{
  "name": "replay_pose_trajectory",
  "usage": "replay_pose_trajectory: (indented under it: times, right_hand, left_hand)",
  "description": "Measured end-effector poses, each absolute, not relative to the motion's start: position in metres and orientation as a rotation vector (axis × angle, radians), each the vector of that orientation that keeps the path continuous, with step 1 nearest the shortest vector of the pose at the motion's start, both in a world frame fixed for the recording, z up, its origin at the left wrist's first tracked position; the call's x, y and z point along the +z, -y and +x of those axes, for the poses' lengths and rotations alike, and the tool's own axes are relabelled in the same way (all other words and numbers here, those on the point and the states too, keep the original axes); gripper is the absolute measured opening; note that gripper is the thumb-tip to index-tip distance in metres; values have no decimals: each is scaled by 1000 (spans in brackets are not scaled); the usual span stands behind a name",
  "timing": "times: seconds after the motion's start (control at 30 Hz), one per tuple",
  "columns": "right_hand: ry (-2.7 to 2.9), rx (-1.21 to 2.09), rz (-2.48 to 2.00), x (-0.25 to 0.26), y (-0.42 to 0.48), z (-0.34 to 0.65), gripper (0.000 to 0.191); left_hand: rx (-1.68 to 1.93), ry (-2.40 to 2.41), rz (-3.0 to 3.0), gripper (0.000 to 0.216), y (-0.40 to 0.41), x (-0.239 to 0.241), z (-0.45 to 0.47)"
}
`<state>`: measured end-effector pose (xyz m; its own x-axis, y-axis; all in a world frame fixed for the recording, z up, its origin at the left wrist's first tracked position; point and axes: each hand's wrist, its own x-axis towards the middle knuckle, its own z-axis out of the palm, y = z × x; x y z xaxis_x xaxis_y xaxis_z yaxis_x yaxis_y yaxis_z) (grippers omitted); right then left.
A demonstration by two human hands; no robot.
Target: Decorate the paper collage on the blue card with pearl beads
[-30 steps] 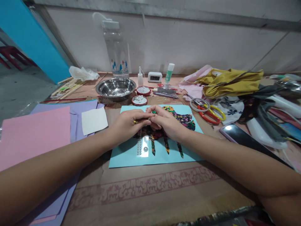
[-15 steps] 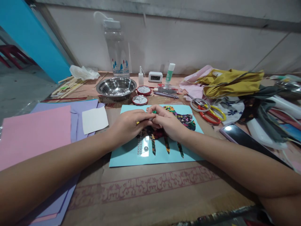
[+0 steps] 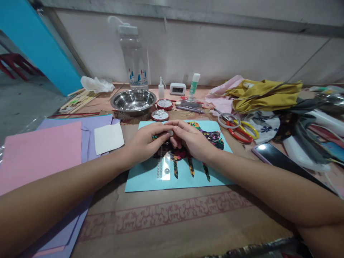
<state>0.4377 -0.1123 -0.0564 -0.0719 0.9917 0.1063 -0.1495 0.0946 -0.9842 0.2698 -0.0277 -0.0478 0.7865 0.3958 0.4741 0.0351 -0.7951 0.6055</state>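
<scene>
A light blue card (image 3: 145,177) lies in front of me, with a colourful patterned fabric cut-out (image 3: 212,137) stuck on it. Both hands rest over the middle of the cut-out and meet fingertip to fingertip. My left hand (image 3: 143,143) is curled, its fingers pinched around something small that I cannot make out. My right hand (image 3: 192,140) lies over the fabric with its fingers bent down, touching the left fingertips. A clear strip of small pearl beads (image 3: 162,166) lies on the card just below my left hand.
Pink paper (image 3: 37,154), purple paper (image 3: 95,122) and a white square (image 3: 108,138) lie at left. Behind the card stand a steel bowl (image 3: 133,99), two red bead tins (image 3: 159,114), a glue bottle (image 3: 194,84), a clock and a water bottle. Scissors (image 3: 239,129), a phone (image 3: 276,159) and yellow cloth (image 3: 264,94) fill the right.
Both hands have lowered slightly onto the cut-out, and the right fingers have flattened a little over the left fingertips. The yellow speck seen in the left hand no longer shows.
</scene>
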Motion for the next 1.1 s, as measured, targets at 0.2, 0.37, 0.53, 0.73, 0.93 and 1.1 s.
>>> replay_pose_trajectory:
  times: [0.2, 0.37, 0.53, 0.73, 0.93, 1.1]
  right_hand:
    - [1246, 1184, -1039, -55, 111, 441, 16]
    - [1227, 1225, -1032, -55, 111, 443, 12]
    - [1222, 1192, -1043, -53, 111, 442, 13]
    - [1245, 1156, -1043, -54, 110, 441, 14]
    - [1229, 1185, -1055, -53, 113, 435, 15]
    - [1227, 1170, -1087, -53, 114, 432, 14]
  left_hand:
    - [797, -380, 2317, 29, 28, -48, 268]
    - [778, -455, 2166, 48, 31, -48, 268]
    - [686, -558, 2101, 32, 29, -45, 268]
    - [626, -600, 2077, 24, 30, -41, 269]
    - [591, -643, 2121, 20, 31, -39, 270]
    - [587, -660, 2145, 21, 32, -39, 270]
